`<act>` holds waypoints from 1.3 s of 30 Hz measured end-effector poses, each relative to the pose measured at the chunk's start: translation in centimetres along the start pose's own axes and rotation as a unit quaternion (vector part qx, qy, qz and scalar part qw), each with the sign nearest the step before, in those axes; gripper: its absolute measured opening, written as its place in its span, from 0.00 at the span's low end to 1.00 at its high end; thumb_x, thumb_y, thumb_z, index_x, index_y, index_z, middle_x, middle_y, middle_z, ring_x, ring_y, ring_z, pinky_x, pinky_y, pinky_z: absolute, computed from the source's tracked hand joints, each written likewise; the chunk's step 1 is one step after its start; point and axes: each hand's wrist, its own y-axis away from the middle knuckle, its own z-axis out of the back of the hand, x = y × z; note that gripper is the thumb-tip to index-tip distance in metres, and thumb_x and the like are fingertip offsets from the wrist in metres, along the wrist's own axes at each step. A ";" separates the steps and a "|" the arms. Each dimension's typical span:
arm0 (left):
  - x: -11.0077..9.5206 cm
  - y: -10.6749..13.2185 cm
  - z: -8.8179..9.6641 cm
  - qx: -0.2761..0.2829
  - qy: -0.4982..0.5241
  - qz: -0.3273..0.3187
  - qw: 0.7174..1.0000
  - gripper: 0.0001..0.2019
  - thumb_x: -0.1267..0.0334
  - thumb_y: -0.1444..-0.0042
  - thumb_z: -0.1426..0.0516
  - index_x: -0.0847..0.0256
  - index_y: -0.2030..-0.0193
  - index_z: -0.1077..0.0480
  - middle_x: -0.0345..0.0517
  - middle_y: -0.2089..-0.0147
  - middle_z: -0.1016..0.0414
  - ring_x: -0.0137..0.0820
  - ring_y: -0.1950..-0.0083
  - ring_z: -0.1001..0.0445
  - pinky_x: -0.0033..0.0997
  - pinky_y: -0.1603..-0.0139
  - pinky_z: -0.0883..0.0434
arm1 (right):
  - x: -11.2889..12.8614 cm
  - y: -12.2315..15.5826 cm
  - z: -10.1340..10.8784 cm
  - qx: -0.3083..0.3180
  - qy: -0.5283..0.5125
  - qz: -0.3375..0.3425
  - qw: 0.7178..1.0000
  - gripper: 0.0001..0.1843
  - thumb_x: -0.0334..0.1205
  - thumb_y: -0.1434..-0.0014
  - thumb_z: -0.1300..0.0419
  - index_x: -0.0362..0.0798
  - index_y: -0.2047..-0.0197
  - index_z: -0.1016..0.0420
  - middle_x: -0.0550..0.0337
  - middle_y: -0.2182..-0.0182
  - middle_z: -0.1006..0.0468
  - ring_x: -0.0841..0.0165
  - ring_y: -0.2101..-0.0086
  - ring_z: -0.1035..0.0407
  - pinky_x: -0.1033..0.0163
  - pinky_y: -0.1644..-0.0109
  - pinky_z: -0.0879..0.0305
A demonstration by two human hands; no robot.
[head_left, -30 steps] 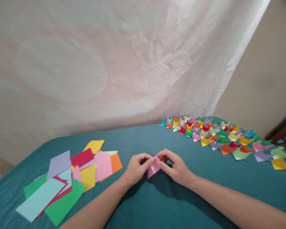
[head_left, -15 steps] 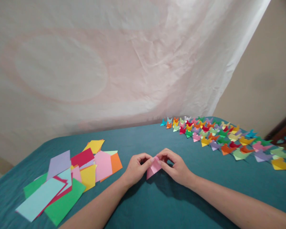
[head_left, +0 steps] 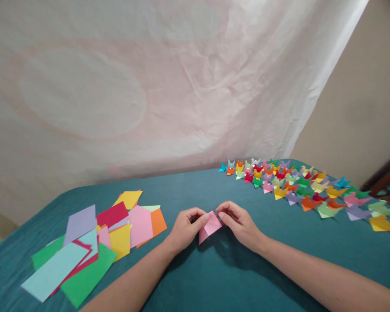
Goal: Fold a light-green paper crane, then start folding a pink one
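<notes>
A small folded piece of pink paper (head_left: 211, 225) is held above the cloth near the middle. My left hand (head_left: 189, 227) pinches its upper left edge, with the thumb on the near face and the fingers behind. Close by the paper's right side, my right hand (head_left: 239, 223) has its thumb and index finger slightly parted and curled. Whether a fingertip still brushes the paper there, I cannot make out. Creases show on the pink face, and its lower corner points down toward me.
Loose coloured paper sheets (head_left: 89, 255) lie overlapping on the left of the teal cloth (head_left: 182, 186). Several rows of small folded paper birds (head_left: 292, 186) stand at the back right. Behind the table hangs a pale sheet (head_left: 169, 86).
My right hand has loosened from the pink paper and shifted slightly right, uncovering more of its right side. The left hand keeps its pinch.
</notes>
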 end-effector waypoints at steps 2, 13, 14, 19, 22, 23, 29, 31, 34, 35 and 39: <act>0.1 0.0 0.0 0.000 0.001 0.004 1.000 0.14 0.54 0.45 0.43 0.66 0.68 0.28 0.40 0.73 0.30 0.26 0.72 0.35 0.23 0.70 0.38 | -0.3 -0.2 0.2 0.004 -0.017 -0.023 1.000 0.12 0.47 0.40 0.45 0.47 0.62 0.31 0.62 0.72 0.31 0.71 0.72 0.37 0.66 0.68 0.38; -0.2 -0.1 0.1 -0.002 0.010 0.005 1.000 0.15 0.53 0.45 0.43 0.66 0.68 0.28 0.42 0.72 0.29 0.27 0.71 0.33 0.24 0.69 0.37 | -0.2 -0.3 -0.1 0.095 0.001 -0.051 0.994 0.17 0.52 0.43 0.43 0.45 0.67 0.29 0.64 0.76 0.32 0.74 0.76 0.41 0.68 0.72 0.44; -0.2 -0.1 0.1 -0.003 0.007 0.005 1.000 0.15 0.53 0.45 0.43 0.66 0.68 0.28 0.42 0.72 0.29 0.27 0.71 0.33 0.24 0.69 0.37 | -0.2 -0.3 -0.2 0.095 0.016 -0.049 0.994 0.17 0.51 0.43 0.43 0.45 0.68 0.29 0.64 0.77 0.32 0.74 0.76 0.41 0.68 0.73 0.45; -0.1 -0.1 0.0 -0.005 -0.007 0.004 1.000 0.14 0.54 0.44 0.44 0.66 0.68 0.28 0.42 0.71 0.29 0.27 0.70 0.33 0.24 0.69 0.37 | -0.4 -0.3 -0.1 0.093 0.049 -0.040 0.994 0.18 0.51 0.41 0.44 0.44 0.72 0.29 0.63 0.78 0.30 0.73 0.76 0.40 0.68 0.73 0.45; -0.3 -0.1 0.0 -0.009 -0.005 0.000 1.000 0.15 0.54 0.43 0.45 0.66 0.65 0.28 0.43 0.69 0.28 0.29 0.68 0.33 0.25 0.66 0.36 | -0.7 -0.5 0.0 0.065 0.033 -0.052 0.996 0.19 0.53 0.42 0.45 0.45 0.72 0.30 0.63 0.78 0.31 0.73 0.76 0.40 0.68 0.73 0.44; -0.4 -0.1 0.0 -0.010 -0.001 -0.001 1.000 0.15 0.54 0.43 0.46 0.66 0.64 0.27 0.43 0.68 0.27 0.29 0.67 0.32 0.25 0.65 0.36 | -0.8 -0.6 0.1 0.051 0.026 -0.058 0.997 0.19 0.54 0.42 0.45 0.45 0.72 0.30 0.64 0.79 0.31 0.73 0.77 0.39 0.68 0.73 0.44; -0.4 -0.3 0.0 -0.042 0.030 0.008 0.999 0.16 0.53 0.44 0.45 0.65 0.59 0.28 0.46 0.62 0.25 0.31 0.62 0.30 0.29 0.60 0.33 | -1.3 -0.9 0.3 -0.002 0.000 -0.076 0.997 0.21 0.56 0.43 0.44 0.45 0.70 0.30 0.63 0.78 0.31 0.72 0.76 0.38 0.67 0.71 0.41; 0.0 -0.4 0.0 -0.061 0.038 0.010 0.997 0.16 0.54 0.46 0.43 0.65 0.58 0.28 0.46 0.63 0.25 0.31 0.64 0.29 0.28 0.62 0.32 | -1.2 -0.9 0.2 -0.007 -0.007 -0.077 0.997 0.20 0.56 0.44 0.44 0.45 0.70 0.30 0.63 0.78 0.31 0.72 0.76 0.39 0.67 0.72 0.41; 0.6 -0.5 0.1 -0.083 0.036 0.000 0.996 0.14 0.55 0.47 0.42 0.64 0.59 0.28 0.46 0.64 0.25 0.30 0.65 0.29 0.27 0.63 0.32 | -1.2 -0.9 0.2 -0.009 -0.017 -0.075 0.997 0.19 0.55 0.44 0.44 0.45 0.70 0.30 0.64 0.78 0.31 0.73 0.77 0.40 0.67 0.72 0.42; 0.8 -0.5 0.1 -0.090 0.031 -0.006 0.995 0.13 0.56 0.47 0.42 0.64 0.60 0.28 0.45 0.64 0.24 0.30 0.64 0.28 0.27 0.63 0.32 | -1.3 -0.9 0.2 -0.007 -0.019 -0.074 0.997 0.19 0.54 0.43 0.43 0.45 0.70 0.30 0.64 0.78 0.31 0.73 0.77 0.40 0.68 0.73 0.43; 1.1 -0.5 0.3 -0.101 0.008 -0.018 0.995 0.11 0.57 0.46 0.42 0.64 0.63 0.27 0.44 0.65 0.24 0.30 0.64 0.29 0.26 0.62 0.32 | -1.2 -0.8 0.2 0.016 -0.018 -0.068 0.997 0.18 0.52 0.43 0.43 0.45 0.69 0.29 0.65 0.78 0.34 0.74 0.76 0.42 0.68 0.73 0.45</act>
